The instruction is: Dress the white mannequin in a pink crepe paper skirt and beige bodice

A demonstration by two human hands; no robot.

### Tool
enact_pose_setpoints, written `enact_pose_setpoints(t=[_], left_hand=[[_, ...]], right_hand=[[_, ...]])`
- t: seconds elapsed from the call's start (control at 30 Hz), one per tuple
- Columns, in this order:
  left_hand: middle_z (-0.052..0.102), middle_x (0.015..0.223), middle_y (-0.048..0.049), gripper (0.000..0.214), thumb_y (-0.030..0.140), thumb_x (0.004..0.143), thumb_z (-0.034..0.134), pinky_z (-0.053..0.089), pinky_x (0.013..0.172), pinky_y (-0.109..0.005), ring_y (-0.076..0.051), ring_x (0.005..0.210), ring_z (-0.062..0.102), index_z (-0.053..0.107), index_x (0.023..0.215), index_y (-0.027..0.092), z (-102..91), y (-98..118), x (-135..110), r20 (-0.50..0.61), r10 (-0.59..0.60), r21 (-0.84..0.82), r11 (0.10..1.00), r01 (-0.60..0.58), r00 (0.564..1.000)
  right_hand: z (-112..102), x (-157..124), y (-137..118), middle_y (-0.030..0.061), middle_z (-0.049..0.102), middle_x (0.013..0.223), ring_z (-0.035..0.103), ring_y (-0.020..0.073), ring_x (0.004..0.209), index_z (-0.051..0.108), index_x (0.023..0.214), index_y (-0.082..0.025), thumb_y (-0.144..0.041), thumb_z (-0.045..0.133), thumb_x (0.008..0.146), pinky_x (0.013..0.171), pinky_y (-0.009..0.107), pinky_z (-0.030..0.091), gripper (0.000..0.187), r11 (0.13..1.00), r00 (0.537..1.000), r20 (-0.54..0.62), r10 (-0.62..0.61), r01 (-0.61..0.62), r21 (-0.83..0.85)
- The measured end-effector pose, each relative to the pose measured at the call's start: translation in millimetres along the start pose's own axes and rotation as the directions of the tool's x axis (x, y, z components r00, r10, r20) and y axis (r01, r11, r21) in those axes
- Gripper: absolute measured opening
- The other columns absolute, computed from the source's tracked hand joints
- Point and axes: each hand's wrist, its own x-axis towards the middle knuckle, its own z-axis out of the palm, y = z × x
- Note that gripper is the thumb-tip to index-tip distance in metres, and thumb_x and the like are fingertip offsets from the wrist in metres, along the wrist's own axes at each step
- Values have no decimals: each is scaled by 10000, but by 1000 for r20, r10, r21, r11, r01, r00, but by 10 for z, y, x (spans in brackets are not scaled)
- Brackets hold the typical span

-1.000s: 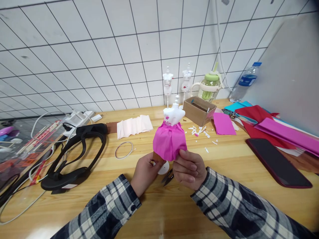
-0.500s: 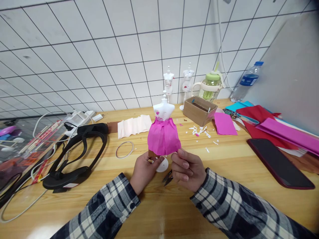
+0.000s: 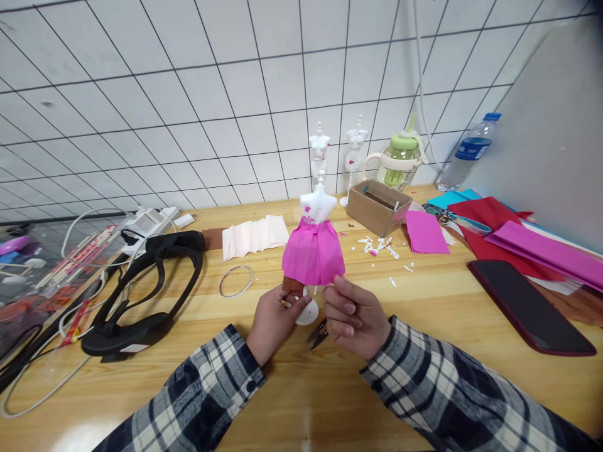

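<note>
A small white dress-form mannequin [image 3: 318, 205] stands before me in a pleated pink paper skirt [image 3: 314, 252], tilted a little to the right over its round white base [image 3: 308, 312]. My left hand [image 3: 277, 317] is closed at the lower left, its thumb over the base's edge and its fingers at a piece of brown paper [image 3: 293, 286] that shows below the hem. At the hem's right corner, my right hand [image 3: 354, 314] is closed in a pinch on the pink skirt. Small black thread snips [image 3: 318, 336] lie beside it, partly hidden by that hand.
Behind stand two more mannequins [image 3: 319, 147], a cardboard box [image 3: 377, 207] and a green-lidded cup [image 3: 400, 160]. White scraps [image 3: 379, 246], pink paper [image 3: 426, 232] and a phone [image 3: 530, 307] are at right. Leftward are pale crepe paper [image 3: 254, 237], a ring [image 3: 235, 281] and a black headset strap [image 3: 141, 295].
The mannequin's upper body and skirt have shifted right, and the hem has risen slightly, showing more of the brown paper. My right hand has moved up a little with the hem.
</note>
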Motion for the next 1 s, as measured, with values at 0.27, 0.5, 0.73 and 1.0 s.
enact_pose_setpoints(t=[0.27,0.5,0.73,1.0], left_hand=[[626,599,-1,242,406,732,692,402,522,-232,-139,545,535,668,700,167,10,-5,-15,16,3,22,1000,-3,1000],[570,568,24,224,392,742,672,362,517,-223,-124,524,491,647,680,177,8,-9,-18,16,37,51,998,-38,999],[594,599,11,213,378,743,665,377,549,-233,-141,566,519,675,734,166,-10,25,-13,-13,19,95,995,-18,1000],[632,651,-6,243,409,736,674,377,570,-238,-154,602,542,687,752,167,-114,-69,77,-64,20,121,993,-13,998]], right_hand=[[-20,17,-24,-117,305,452,143,25,343,372,540,-176,-340,651,874,345,100,393,465,999,997,49,51,-52,9],[64,12,21,-135,327,427,137,25,341,452,603,-181,-302,747,784,313,103,380,367,991,989,-108,-98,87,-97],[78,23,-8,-141,329,427,150,24,336,455,640,-192,-256,765,747,319,93,360,334,980,966,-186,-181,162,-113],[1,30,-23,-127,344,493,158,30,358,430,669,-191,-273,735,791,308,88,334,339,995,993,-90,-77,71,-67]])
